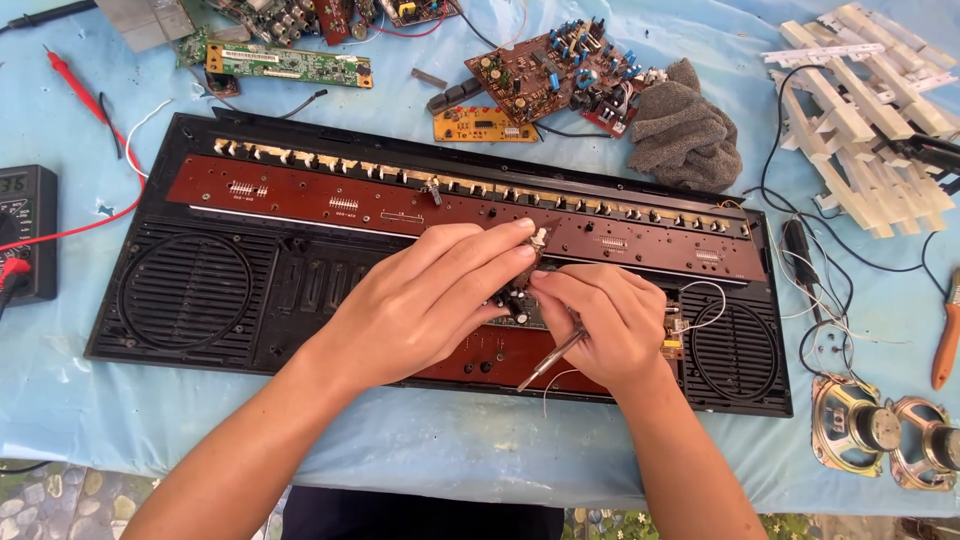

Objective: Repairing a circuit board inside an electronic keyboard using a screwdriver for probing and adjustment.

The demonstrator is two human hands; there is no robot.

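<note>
- Left hand palm down, fingers curled, fingertips pinched together at centre
- Right hand just beside, knuckles up, fingers closed in a grip
- Both forearms bare, angled inward

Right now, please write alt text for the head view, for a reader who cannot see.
Two hands, left and right, hold a small circuit board above an opened black keyboard case on a blue cloth; the right also holds a thin metal tool.

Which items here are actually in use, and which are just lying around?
In use: left hand, right hand, small circuit board, metal tool, open keyboard case.
Lying about: grey cloth, two speakers, multimeter, white key strips, orange-handled tool.
</note>
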